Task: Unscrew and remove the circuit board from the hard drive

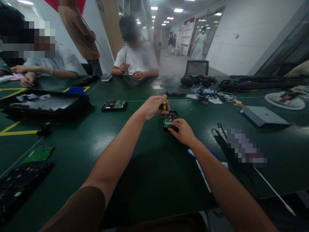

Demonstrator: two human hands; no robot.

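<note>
A small black hard drive [169, 118] with a green circuit board on top lies in the middle of the green table [149, 161]. My left hand [152, 106] is closed round a screwdriver with a yellow and black handle [164, 105], held upright over the drive's far end. My right hand [182, 131] rests on the drive's near right edge, its fingers pressed onto it.
A second drive [114, 105] lies to the left, beside a black tray [41, 104]. A loose green board [38, 154] and a keyboard [16, 185] sit at the near left. A grey box [264, 116], cables and tools lie to the right. Two people sit across the table.
</note>
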